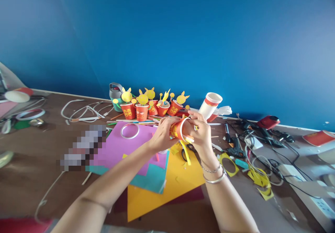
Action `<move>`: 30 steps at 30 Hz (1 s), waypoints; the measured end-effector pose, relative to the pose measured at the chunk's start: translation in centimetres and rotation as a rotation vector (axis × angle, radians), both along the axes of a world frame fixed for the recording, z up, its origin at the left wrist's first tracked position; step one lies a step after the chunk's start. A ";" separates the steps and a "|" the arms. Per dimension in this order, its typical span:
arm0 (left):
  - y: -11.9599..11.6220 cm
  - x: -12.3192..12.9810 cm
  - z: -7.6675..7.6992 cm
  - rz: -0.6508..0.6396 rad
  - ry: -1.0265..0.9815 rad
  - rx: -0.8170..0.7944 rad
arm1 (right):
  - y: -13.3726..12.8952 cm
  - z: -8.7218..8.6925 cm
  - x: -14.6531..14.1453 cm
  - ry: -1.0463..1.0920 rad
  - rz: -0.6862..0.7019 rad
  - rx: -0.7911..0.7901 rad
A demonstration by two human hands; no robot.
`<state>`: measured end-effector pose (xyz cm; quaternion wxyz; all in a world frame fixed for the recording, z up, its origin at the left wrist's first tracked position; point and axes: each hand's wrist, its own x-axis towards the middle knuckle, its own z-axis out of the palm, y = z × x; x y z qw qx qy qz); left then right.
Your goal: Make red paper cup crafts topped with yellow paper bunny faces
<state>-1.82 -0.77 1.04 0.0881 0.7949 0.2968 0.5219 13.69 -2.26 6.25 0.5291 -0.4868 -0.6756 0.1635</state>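
Over the coloured sheets I hold a red paper cup point(177, 129) with yellow print, tipped on its side with its white rim to the right. My left hand point(164, 134) is closed around its base end. At the rim, my right hand point(200, 131) has its fingers bent over the edge and partly in the mouth. Small yellow pieces point(188, 139) show by the rim under the right fingers; their shape is unclear. Below the hands lie a yellow strip point(186, 153) and dark scissor handles point(192, 148), partly hidden.
Several red cups point(142, 113) with yellow eared paper heads stand along the wall. A stack of white cups point(210, 105) leans behind my right hand. Purple point(112, 145) and yellow sheets point(154, 201) cover the middle. Glue guns point(236, 147), cords and a power strip point(314, 198) lie right.
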 end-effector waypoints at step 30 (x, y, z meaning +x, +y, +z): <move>-0.1 -0.4 0.7 -0.681 -0.695 -1.014 | 0.1 0.3 -0.3 0.894 0.194 -0.291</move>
